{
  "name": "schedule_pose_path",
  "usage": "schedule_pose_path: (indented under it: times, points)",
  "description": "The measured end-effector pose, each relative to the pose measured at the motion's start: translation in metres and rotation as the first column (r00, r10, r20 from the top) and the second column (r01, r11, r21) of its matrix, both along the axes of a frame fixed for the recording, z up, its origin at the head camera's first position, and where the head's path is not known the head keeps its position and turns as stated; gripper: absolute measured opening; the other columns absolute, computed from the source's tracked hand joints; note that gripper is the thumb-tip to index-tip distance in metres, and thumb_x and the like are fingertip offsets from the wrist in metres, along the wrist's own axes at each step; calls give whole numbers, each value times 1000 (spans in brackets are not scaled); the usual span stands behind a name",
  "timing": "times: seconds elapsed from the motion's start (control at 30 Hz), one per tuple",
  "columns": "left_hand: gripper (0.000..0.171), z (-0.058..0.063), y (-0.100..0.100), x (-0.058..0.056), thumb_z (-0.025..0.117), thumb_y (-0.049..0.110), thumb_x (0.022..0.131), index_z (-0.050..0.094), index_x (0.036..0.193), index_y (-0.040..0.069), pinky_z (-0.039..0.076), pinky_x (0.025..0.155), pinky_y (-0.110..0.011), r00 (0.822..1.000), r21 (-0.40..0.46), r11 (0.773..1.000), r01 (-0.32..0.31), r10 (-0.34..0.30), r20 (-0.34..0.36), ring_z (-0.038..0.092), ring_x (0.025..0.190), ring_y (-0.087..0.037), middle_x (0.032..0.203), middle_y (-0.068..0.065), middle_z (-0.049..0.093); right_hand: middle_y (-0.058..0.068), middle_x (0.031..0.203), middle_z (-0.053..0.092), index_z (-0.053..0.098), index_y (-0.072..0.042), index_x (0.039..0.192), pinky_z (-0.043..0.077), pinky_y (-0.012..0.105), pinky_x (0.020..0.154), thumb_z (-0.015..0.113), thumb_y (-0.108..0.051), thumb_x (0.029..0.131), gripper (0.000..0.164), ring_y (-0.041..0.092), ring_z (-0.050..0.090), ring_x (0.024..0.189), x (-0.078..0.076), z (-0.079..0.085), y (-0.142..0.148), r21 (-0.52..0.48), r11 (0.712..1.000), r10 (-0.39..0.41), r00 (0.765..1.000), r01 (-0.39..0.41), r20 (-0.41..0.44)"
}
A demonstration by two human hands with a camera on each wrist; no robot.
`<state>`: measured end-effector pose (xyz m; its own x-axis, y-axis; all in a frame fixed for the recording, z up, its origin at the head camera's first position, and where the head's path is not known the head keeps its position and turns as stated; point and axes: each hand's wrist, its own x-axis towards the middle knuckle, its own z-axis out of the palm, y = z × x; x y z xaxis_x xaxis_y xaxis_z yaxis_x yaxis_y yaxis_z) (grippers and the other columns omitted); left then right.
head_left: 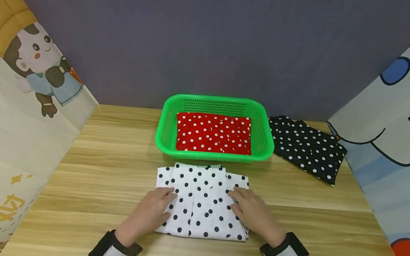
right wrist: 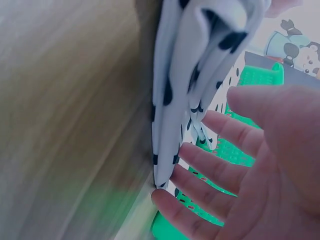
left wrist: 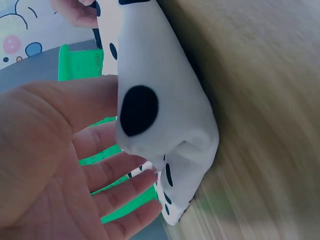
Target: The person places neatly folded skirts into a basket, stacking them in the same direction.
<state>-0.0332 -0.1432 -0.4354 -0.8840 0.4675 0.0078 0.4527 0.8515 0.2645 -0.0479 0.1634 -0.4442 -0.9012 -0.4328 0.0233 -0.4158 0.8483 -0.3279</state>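
Note:
A white cloth with black polka dots, folded into layers, lies flat on the table in front of the basket. On its left edge rests my left hand, fingers extended; the left wrist view shows the thumb against the folded cloth and the other fingers spread. My right hand touches the right side of the cloth with its fingertips. Seen from the right wrist, the fingers are loosely straight beside the stacked layers, and nothing is pinched.
A green plastic basket stands behind the white cloth, holding a folded red cloth with white dots. To its right a black cloth with white dots lies at a slant. Printed panels flank the wooden table.

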Motion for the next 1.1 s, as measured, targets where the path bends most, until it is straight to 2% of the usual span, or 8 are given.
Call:
schedule_pose_path:
  times: [0.4, 0.93, 1.1]
  points:
    - [48, 2, 15, -1, 74, 18, 74, 60, 117, 2, 41, 96, -46, 999, 21, 999, 36, -37, 24, 48, 118, -30, 125, -16, 54, 18, 128, 53, 56, -10, 121, 44, 52, 91, 62, -23, 86, 38, 35, 51, 116, -2, 1, 9, -1, 998, -56, 998, 56, 9]
    - [48, -4, 29, -2, 73, 22, 75, 60, 118, 4, 42, 96, -43, 997, 10, 997, 70, -70, -28, 48, 118, -29, 125, -15, 54, 17, 128, 52, 54, -9, 122, 42, 50, 95, 60, -24, 87, 38, 34, 50, 118, -4, -1, 23, 9, 996, -91, 995, 91, 35]
    - [47, -5, 29, -3, 73, 22, 75, 60, 117, 4, 42, 95, -43, 997, 15, 998, 63, -63, -36, 49, 118, -28, 125, -15, 54, 17, 129, 52, 54, -9, 122, 41, 50, 96, 60, -25, 88, 39, 34, 49, 118, -5, -1, 24, 7, 996, -90, 995, 90, 49]
